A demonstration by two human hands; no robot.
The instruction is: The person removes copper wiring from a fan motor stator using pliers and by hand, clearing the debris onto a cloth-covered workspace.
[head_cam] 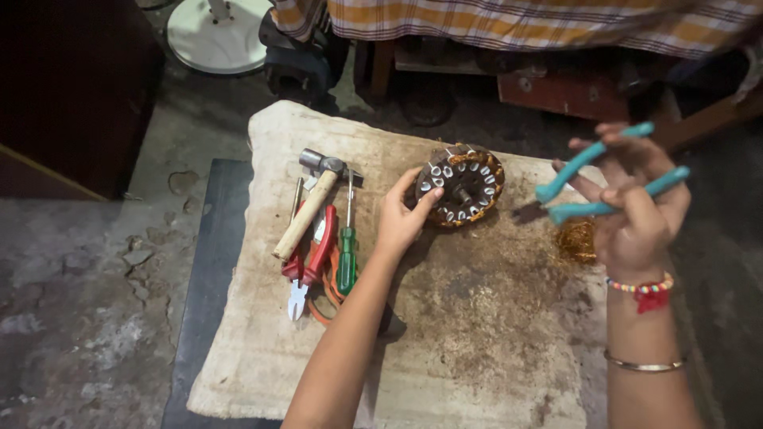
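Note:
A round motor stator (463, 184) with copper windings and metal slots lies on a stained cloth-covered board (477, 334). My left hand (404, 216) grips its near left edge, fingers curled over the rim. My right hand (636, 208) is raised above the board's right side and holds a tool with two teal handles (606, 181); the handles point left and the tool's jaws are hidden behind my palm. A small heap of loose copper wire (577, 241) lies on the cloth just left of my right wrist.
Left of the stator lie a wooden-handled hammer (310, 208), red-handled cutters (310, 258) and a green-handled screwdriver (347, 253). The board rests on a dark stand (208, 270) over a cracked concrete floor. A checked cloth (540, 22) and a white round base (216, 33) are behind.

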